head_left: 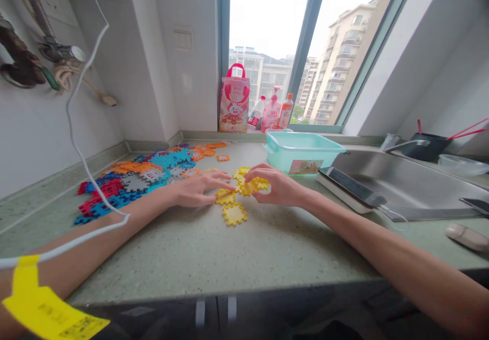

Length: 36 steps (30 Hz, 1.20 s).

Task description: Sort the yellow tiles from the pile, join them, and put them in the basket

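Your left hand (198, 189) lay spread beside, and your right hand (277, 187) pinched, the yellow interlocking plastic tiles (244, 187) mid-tabletop (267, 248); uneven pressing risked popping loosely joined pieces apart, judging by the yellow notched tile (234, 213) lying separate.

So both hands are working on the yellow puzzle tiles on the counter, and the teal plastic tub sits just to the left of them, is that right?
Not quite: in the head view the teal plastic tub sits behind and to the right of the yellow puzzle tiles, next to the sink. Both the left hand and right hand are indeed on those tiles on the counter.
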Available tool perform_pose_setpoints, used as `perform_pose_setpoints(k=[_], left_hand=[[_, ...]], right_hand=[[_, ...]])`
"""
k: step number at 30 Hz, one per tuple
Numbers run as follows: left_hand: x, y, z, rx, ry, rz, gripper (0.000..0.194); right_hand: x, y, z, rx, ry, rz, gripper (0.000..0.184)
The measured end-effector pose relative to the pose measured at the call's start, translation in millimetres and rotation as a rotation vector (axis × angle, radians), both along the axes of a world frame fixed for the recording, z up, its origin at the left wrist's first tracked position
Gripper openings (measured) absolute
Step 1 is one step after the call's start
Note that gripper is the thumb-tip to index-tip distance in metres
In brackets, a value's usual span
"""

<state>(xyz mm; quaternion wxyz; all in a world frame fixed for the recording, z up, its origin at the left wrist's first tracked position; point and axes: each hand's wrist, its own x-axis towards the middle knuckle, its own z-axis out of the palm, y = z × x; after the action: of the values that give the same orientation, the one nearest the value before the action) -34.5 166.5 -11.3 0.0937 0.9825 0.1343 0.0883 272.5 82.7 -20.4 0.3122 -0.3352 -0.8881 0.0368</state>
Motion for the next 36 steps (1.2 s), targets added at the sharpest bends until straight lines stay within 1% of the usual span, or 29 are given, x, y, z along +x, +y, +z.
perform_pose_setpoints(k=[3, 6, 8, 12, 16, 18, 21, 25, 28, 30, 33, 36], left_hand=[[-1.8, 2.1, 0.0, 0.016, -0.042, -0.008, 0.059], [-3.8, 2.9, 0.3, 0.046, -0.086, 0.008, 0.046], [-3.9, 2.6, 0.0, 0.071, -0.098, 0.043, 0.040], [-1.1, 3.5, -3.1, 0.123, -0.137, 0.136, 0.044], [1.3, 7.3, -5.6, 0.125, -0.178, 0.149, 0.034], [1.7, 6.4, -4.2, 0.110, -0.223, 0.132, 0.034], [3.1, -3.1, 1.5, 0.059, -0.271, 0.061, 0.034], [9.2, -24.6, 8.6, -0.032, -0.262, -0.029, 0.037], [14.7, -34.0, 7.9, -0.072, -0.240, -0.060, 0.039], [15.8, -33.1, 6.1, -0.076, -0.220, -0.071, 0.044], [11.1, -21.6, 5.8, -0.066, -0.223, -0.064, 0.055], [0.7, -3.5, 7.5, 0.055, -0.209, 0.040, 0.059]], right_hand=[[-1.2, 5.9, -7.7, -0.010, 0.017, -0.015, 0.037], [-1.6, 10.0, -12.8, -0.033, -0.016, -0.060, 0.030], [-1.9, 10.7, -13.7, -0.050, -0.052, -0.067, 0.026], [-4.1, 8.9, -12.0, -0.064, -0.089, -0.098, 0.023], [-7.0, 7.3, -10.9, -0.081, -0.111, -0.158, 0.023], [-7.8, 6.8, -10.9, -0.084, -0.107, -0.193, 0.026], [-7.5, 6.0, -10.1, -0.060, -0.082, -0.234, 0.032], [-5.1, 4.9, -6.0, 0.021, -0.008, -0.258, 0.029], [-4.7, 1.9, -0.9, 0.059, 0.045, -0.250, 0.026], [-7.3, -3.0, 2.8, 0.069, 0.090, -0.231, 0.026], [-17.5, -15.9, 8.1, 0.065, 0.194, -0.197, 0.030], [-31.8, -31.6, 11.7, 0.044, 0.272, -0.124, 0.031]])
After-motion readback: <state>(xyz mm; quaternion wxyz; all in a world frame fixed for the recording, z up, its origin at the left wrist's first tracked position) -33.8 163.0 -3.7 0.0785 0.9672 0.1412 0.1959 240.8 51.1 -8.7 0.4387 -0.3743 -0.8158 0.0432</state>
